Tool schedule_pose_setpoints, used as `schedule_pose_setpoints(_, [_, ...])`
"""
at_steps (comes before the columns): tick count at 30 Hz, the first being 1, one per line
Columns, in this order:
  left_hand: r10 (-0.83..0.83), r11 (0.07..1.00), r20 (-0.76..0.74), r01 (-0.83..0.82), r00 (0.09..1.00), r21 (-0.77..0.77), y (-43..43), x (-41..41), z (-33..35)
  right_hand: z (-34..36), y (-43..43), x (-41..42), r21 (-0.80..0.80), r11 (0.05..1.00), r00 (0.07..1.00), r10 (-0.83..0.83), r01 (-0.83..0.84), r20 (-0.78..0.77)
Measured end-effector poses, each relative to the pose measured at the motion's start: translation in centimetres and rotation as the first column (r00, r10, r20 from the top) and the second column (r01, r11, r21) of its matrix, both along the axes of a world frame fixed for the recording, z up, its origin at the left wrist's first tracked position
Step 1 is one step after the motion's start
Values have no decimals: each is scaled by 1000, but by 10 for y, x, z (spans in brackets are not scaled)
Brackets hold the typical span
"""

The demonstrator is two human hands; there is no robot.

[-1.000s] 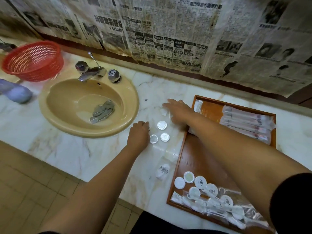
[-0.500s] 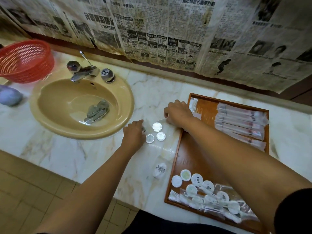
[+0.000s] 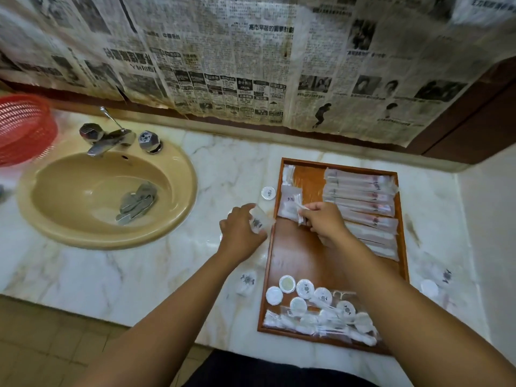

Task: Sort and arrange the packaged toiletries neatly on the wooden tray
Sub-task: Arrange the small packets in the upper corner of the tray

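The wooden tray [image 3: 293,255] lies on the marble counter right of the sink. A row of long clear packets [image 3: 363,202] fills its right side, and several round white packaged items [image 3: 307,291] with clear packets sit at its near end. My right hand [image 3: 324,222] is over the tray and pinches a small clear packet [image 3: 291,205] by its edge. My left hand [image 3: 241,233], just left of the tray's rim, grips a small clear packet with a dark logo [image 3: 258,223]. A round white item [image 3: 268,193] lies on the counter by the tray's far left side.
A beige sink [image 3: 69,219] with a chrome tap [image 3: 109,138] and a grey cloth [image 3: 136,202] is at left; a red basket [image 3: 22,129] is beyond it. Another packet [image 3: 245,282] lies on the marble; more lie right of the tray [image 3: 438,277]. Newspaper covers the wall.
Both hands left the silver discs on the counter. The right hand moved onto the tray with a clear packet; the left lifted a logo packet toward the tray's edge. The view shifted right.
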State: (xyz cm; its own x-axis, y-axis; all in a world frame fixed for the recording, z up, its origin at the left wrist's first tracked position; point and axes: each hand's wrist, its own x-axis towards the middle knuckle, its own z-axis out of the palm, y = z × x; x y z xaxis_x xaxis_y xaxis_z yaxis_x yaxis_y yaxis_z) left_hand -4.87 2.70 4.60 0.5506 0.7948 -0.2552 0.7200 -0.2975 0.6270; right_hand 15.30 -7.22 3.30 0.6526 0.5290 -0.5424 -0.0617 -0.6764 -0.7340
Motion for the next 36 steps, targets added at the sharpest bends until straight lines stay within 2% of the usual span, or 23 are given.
schedule_pose_setpoints(4, [-64, 992, 16, 66, 998, -112, -25, 30, -9, 14, 20, 35, -42, 991, 989, -128, 125, -73])
schedule_pose_setpoints(8, [-36, 986, 34, 41, 999, -161, -27, 41, -20, 16, 52, 67, -100, 985, 984, -152, 143, -89])
schedule_pose_setpoints(14, [-22, 988, 19, 24, 1000, -156, -22, 38, -44, -6, 92, 90, -188, 980, 997, -65, 73, 45])
schedule_pose_setpoints(21, [52, 981, 103, -31, 993, -194, -20, 35, -42, -20, 109, 90, -324, 946, 960, 117, -29, 255])
schedule_pose_setpoints(26, [77, 975, 140, -45, 987, -217, -22, 36, -39, -19, 101, 89, -320, 938, 952, 208, -129, 225])
schedule_pose_setpoints(33, [90, 973, 145, -56, 985, -222, -25, 34, -32, -31, 76, 95, -156, 969, 965, 217, -194, 149])
schedule_pose_setpoints(36, [95, 974, 155, -60, 983, -220, -24, 32, -29, -27, 78, 94, -160, 966, 960, 229, -204, 158])
